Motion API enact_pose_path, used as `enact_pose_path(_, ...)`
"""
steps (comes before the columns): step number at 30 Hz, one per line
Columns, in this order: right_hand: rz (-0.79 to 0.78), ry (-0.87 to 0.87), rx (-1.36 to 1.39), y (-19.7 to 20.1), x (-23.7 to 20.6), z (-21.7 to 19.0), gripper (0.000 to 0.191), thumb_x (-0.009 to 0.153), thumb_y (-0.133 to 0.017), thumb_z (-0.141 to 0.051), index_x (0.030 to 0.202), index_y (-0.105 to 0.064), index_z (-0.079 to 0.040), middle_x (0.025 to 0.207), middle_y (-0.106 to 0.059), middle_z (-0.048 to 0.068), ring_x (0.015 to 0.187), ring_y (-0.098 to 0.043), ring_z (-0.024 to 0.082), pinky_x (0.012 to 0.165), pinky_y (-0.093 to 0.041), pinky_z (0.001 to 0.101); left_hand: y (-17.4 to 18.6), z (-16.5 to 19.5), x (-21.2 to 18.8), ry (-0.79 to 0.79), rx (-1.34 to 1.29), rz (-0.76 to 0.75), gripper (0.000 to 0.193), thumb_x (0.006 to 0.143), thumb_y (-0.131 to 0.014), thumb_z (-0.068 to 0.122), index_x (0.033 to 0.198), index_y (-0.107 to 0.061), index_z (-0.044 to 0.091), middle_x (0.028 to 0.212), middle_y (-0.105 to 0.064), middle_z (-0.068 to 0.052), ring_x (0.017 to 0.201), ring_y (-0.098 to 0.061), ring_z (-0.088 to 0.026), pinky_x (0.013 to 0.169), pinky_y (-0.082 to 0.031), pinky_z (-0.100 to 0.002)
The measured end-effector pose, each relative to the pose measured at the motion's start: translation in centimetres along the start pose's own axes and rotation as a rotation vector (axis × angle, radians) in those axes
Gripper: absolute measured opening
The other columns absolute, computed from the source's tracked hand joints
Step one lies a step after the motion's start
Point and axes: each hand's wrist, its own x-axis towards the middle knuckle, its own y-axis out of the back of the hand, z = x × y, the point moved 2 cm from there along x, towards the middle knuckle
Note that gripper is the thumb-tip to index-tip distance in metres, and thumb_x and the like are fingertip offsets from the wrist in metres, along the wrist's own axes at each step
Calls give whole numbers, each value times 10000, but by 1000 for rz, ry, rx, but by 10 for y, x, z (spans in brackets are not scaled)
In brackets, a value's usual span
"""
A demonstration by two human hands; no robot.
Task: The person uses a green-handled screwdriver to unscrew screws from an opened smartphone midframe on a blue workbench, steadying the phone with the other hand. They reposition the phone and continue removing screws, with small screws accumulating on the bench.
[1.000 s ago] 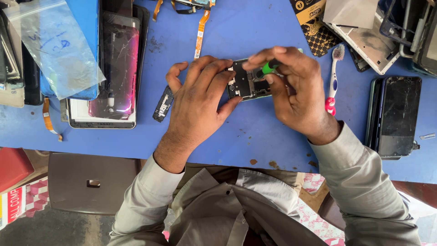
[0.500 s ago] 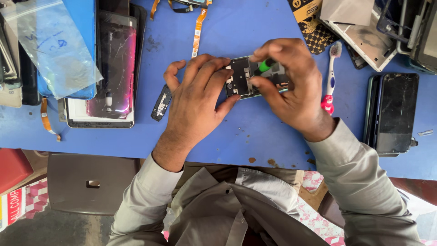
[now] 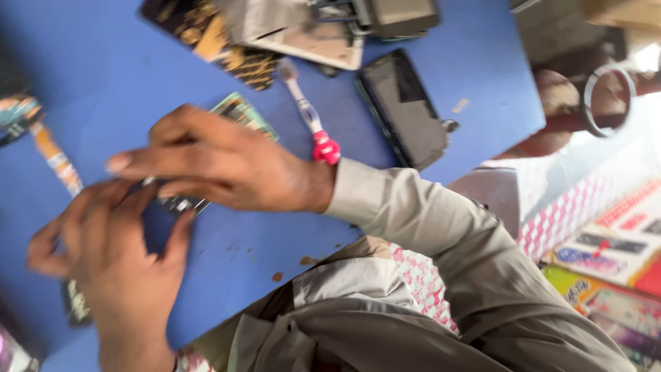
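Motion blur softens the whole frame, yet the small phone part (image 3: pixel 180 201) under the hands reads as a dark, flat piece with pale metallic specks, only a sliver of it showing at left of centre on the blue table (image 3: pixel 441 41). At lower left the left hand (image 3: pixel 113 258) lies with fingers loosely curled and spread, its fingertips touching the near edge of the part; whether it truly grips the part cannot be told. Just to the right and above, the right hand (image 3: pixel 227 165) stretches nearly flat across the part, fingers extended toward the left of the frame, pressing on or pinching its top edge. So little of the part shows that its long axis cannot be judged. Behind the right hand a green circuit board (image 3: pixel 242 114) peeks out. Further right, a toothbrush (image 3: pixel 308 120) with a pink handle slants from upper left to lower right, and beyond it a dark phone (image 3: pixel 403 107) lies on the table in the same slant.
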Motion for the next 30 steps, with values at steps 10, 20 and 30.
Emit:
enact_pose_path(10,10,0,158,-32,-20,27,574,1111,-569,-68,1565,-289,-278,1397,-455,-132,1226,-573,5,1036,-558,104,-41,-44,1,-175,-281,-113,461,910,-803,179,1272,-611,-33,1334,-605,-164,1238,-594,-291,1112,-482,-364)
enact_pose_path(20,-11,-44,350,-19,-14,33,611,1101,-591,43,1592,-321,-200,1533,-406,-39,1391,-503,141,1166,-541,222,-11,-8,32,-41,8,-265,556,749,-847,238,1207,-706,-44,1274,-665,-195,1220,-615,-359,1121,-460,-443)
enact_pose_path(30,141,1,332,-2,3,3,597,1144,-595,237,1508,-285,-121,1208,-557,158,1058,-643,229,935,-582,321,9,1,6,57,-110,75,550,822,-936,297,1252,-650,106,1374,-616,-5,1357,-529,-227,1142,-241,-531)
